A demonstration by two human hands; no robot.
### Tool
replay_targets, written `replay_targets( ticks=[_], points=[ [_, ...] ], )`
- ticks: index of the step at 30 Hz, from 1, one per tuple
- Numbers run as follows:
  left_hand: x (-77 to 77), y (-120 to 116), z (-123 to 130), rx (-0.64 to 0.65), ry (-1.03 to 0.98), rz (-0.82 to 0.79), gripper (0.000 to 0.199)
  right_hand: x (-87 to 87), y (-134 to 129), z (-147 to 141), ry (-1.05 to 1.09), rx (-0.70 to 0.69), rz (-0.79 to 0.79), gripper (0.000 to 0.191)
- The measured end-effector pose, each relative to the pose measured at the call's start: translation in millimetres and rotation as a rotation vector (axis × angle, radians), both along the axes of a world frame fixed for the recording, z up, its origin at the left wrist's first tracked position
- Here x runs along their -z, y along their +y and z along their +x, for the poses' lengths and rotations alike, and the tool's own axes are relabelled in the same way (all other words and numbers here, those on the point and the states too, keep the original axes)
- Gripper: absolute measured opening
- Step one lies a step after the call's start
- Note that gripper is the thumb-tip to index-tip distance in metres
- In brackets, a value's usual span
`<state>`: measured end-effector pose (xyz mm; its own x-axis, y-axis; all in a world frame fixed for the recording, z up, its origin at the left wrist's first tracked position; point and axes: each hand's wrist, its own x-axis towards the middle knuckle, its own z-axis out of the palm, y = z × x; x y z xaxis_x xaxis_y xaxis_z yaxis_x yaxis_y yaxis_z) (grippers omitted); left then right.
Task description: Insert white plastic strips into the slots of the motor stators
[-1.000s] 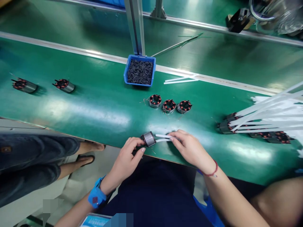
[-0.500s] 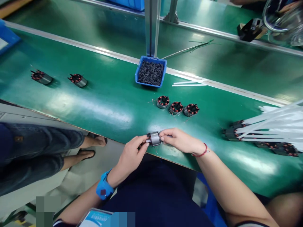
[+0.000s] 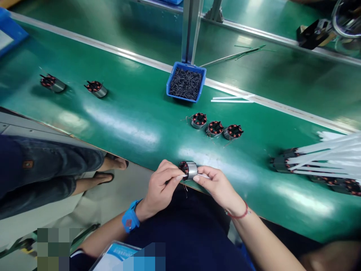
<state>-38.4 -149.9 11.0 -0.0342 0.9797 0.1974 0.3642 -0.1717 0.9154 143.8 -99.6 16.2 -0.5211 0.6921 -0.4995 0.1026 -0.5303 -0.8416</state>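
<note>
A motor stator, a silver cylinder with copper coils on its left face, lies on its side between my hands at the bench's near edge. My left hand is closed, thumb and forefinger pinching a small white end at the coil face. On the other side, my right hand is closed round a white strip at the stator's right end. Whether both white ends belong to one strip is hidden inside. Thin wires hang below the stator. Beyond it, three stators stand coil side up.
A blue bin of short black tubes stands by a metal post. Two white strips lie to its right. Farther right, long white strips stick out of grouped stators. Two stators lie left. Another person's legs are at left.
The stator has turned to show more of its coil face. My right fingers have drawn slightly away from its end, and a white strip now shows between them. The view has shifted slightly.
</note>
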Motion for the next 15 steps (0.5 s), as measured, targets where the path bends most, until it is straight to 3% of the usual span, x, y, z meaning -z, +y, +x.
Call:
replay_targets(
  ticks=[2,5,9,15],
  points=[
    [0.4,1,2,-0.009,-0.015,-0.014,0.013,2.2,-2,2,-0.060,0.029,0.050,0.025],
    [-1.1,6,4,0.011,0.017,-0.159,0.015,7.1,-6,4,-0.212,0.055,0.168,0.023],
    [-3.8,12,7,0.066,0.148,-0.281,0.008,7.1,-14,3,-0.408,0.009,0.370,0.020],
    [-1.4,10,11,0.092,0.219,-0.284,0.006,0.6,-12,13,-0.316,-0.141,0.434,0.028]
  ],
)
